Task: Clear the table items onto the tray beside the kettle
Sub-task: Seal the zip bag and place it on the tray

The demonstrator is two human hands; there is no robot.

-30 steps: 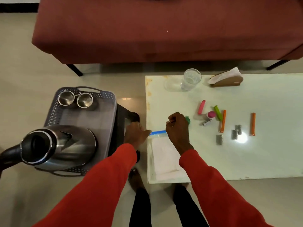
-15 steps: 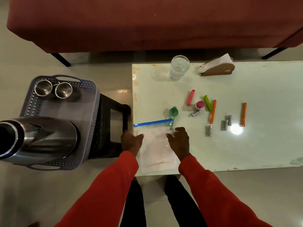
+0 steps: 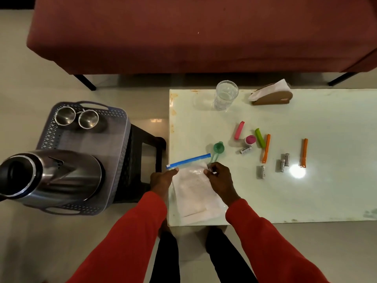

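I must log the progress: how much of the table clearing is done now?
Done: nothing; the grey perforated tray holds only the steel kettle and two steel cups. In hand: both hands pinch the clear blue-zip plastic bag. Left: clips, batteries, caps and drinking glass remain on the white table.

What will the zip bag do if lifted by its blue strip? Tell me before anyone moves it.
The zip bag looks like thin clear film, so it would probably hang limp and fold. It lies flat with only a white sheet showing inside, so it is likely light. On the glossy table it may slide easily if pushed.
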